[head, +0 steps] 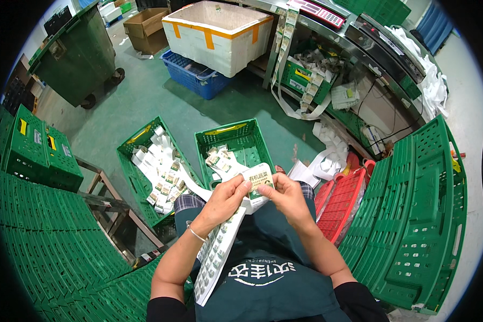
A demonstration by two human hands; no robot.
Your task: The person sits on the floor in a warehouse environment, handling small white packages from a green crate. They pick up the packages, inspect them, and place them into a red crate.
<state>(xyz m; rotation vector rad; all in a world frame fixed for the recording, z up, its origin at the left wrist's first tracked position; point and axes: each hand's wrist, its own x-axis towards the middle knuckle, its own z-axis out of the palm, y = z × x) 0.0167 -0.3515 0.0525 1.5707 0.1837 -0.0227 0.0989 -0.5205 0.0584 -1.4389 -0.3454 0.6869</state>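
Note:
Between my two hands is a printed paper label (258, 175) bearing writing, part of a white strip that bends below it. My left hand (226, 198) pinches its left edge with thumb and fingers. On the right edge, my right hand (288, 198) holds it, the thumb lying across its printed face. A white sheet of small stickers (217, 255) slants over my apron beside my left forearm. Before my knees, a green plastic crate (120, 156) holds a heap of label strips (165, 177). A second green crate (261, 139) contains a smaller bundle of labels (221, 160).
Stacked green crates rise on my left (52, 225) and right (410, 225). Red crates (338, 209) and loose white strips (332, 157) lie at right. Ahead are a foam box (209, 40) over a blue basket (197, 78), a wheeled bin (76, 60) and a metal table (356, 52).

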